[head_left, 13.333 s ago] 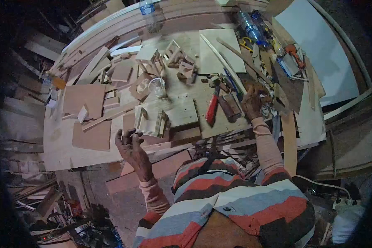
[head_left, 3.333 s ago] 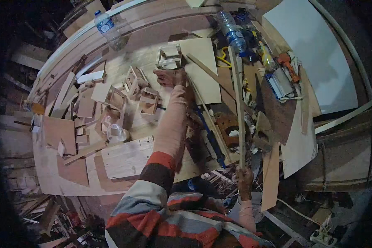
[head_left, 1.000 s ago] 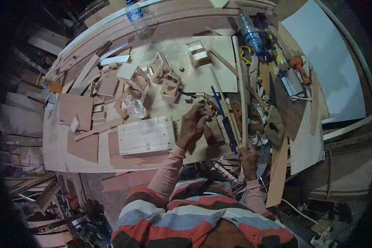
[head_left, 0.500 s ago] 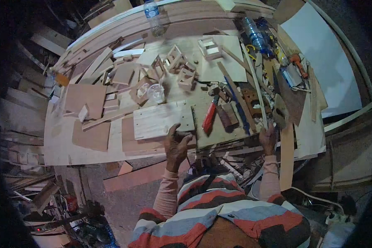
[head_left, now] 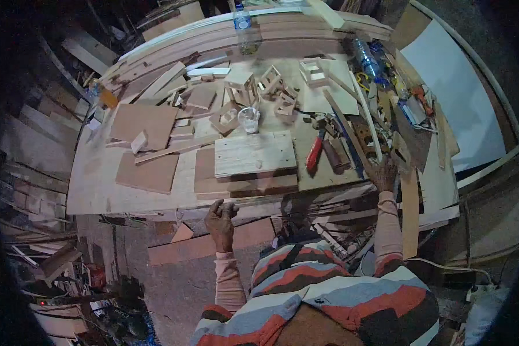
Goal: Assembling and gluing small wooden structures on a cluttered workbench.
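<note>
My left hand point(head_left: 221, 224) hangs in front of the table's near edge, fingers loosely curled and a little apart, with nothing visible in it. At the right of the table my right hand point(head_left: 383, 175) closes around the lower end of a long thin wooden strip point(head_left: 365, 114); its fingertips are partly hidden. A pale wooden board point(head_left: 254, 154) with small holes lies on a brown board point(head_left: 206, 180) near the front edge. Left of my right hand lie a hammer with a red handle point(head_left: 314, 153) and a brown wooden block point(head_left: 335, 155).
Small wooden frames point(head_left: 272, 81) and a clear plastic cup point(head_left: 248, 120) stand mid-table. Brown panels point(head_left: 143, 124) lie at the left. Plastic bottles point(head_left: 366, 59) and tools crowd the right side, beside a large white sheet point(head_left: 452, 86). Wood scraps lie below the table edge.
My left hand has drawn back from the pale board's edge to in front of the table. My right hand stays at the strip's lower end. The whole view has shifted slightly.
</note>
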A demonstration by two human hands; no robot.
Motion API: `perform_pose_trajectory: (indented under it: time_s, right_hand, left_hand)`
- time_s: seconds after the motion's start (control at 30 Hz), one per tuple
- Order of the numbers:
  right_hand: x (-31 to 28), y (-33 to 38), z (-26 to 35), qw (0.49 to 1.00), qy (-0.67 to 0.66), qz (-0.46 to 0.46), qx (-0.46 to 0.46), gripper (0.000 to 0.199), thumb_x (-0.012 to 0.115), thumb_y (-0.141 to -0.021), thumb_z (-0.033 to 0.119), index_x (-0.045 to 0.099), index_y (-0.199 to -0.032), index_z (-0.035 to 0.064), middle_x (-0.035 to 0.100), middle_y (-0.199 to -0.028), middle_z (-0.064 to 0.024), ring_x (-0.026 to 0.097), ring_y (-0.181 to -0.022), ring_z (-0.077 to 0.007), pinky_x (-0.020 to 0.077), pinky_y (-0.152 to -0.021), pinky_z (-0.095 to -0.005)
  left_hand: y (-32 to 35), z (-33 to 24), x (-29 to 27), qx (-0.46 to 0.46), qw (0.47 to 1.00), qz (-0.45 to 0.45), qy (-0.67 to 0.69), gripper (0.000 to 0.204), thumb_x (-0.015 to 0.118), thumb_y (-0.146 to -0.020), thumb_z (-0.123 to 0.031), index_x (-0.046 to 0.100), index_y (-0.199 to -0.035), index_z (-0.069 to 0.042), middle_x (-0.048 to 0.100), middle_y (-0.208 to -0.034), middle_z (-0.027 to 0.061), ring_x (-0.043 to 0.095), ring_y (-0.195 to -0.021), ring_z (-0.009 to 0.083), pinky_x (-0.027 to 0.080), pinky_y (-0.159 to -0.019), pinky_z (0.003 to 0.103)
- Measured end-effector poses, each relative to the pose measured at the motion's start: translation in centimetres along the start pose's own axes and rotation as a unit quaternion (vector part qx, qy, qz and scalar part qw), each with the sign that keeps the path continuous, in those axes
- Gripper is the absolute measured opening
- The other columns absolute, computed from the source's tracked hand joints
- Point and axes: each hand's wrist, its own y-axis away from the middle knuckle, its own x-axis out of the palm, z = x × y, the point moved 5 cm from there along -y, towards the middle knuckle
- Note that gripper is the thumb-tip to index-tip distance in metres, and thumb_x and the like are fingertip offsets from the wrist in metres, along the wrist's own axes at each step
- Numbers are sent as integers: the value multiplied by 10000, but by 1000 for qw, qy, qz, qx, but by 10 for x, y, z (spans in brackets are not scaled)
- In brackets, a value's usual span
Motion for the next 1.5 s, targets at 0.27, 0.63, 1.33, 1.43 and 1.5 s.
perform_pose_trajectory:
  time_s: [0.27,0.63,1.33,1.43,1.5]
  right_hand:
    - [-77,-17,68,983,-71,-166,-34,678,629,-899,315,375,-1472,56,442,-1411,-264,400,-1321,-467,368,-1071,-548]
    - [-50,-159,175,897,-436,-31,-69,589,676,-831,253,501,-1313,-38,666,-1078,-247,647,-1035,-385,516,-894,-455]
    - [39,-279,293,936,-343,-69,46,1392,873,-614,385,-100,-1533,3,244,-1531,-310,320,-1378,-472,280,-1152,-534]
    - [40,-276,296,925,-363,-112,18,1416,885,-589,330,-123,-1535,22,245,-1527,-317,317,-1385,-461,277,-1169,-492]
    - [44,-275,298,921,-372,-117,31,1390,861,-589,304,-115,-1534,9,254,-1527,-295,280,-1406,-444,248,-1189,-488]
  left_hand:
    - [-65,8,-44,106,989,-100,-13,356,516,-983,-62,500,-1275,140,683,-1074,233,707,-948,272,575,-826,343]
    - [-197,36,-113,96,799,-311,-506,583,585,-884,-251,431,-1342,76,468,-1341,291,454,-1255,435,368,-1045,526]
    - [-202,30,-115,125,730,-341,-579,446,476,-1014,-336,477,-1321,-12,515,-1266,214,448,-1158,408,341,-979,528]
    - [-198,26,-110,64,763,-351,-539,435,479,-1017,-329,485,-1312,-9,512,-1273,212,449,-1156,403,341,-979,525]
    - [-196,17,-103,133,739,-334,-570,436,481,-1018,-331,492,-1305,-3,510,-1281,208,451,-1154,400,341,-983,523]
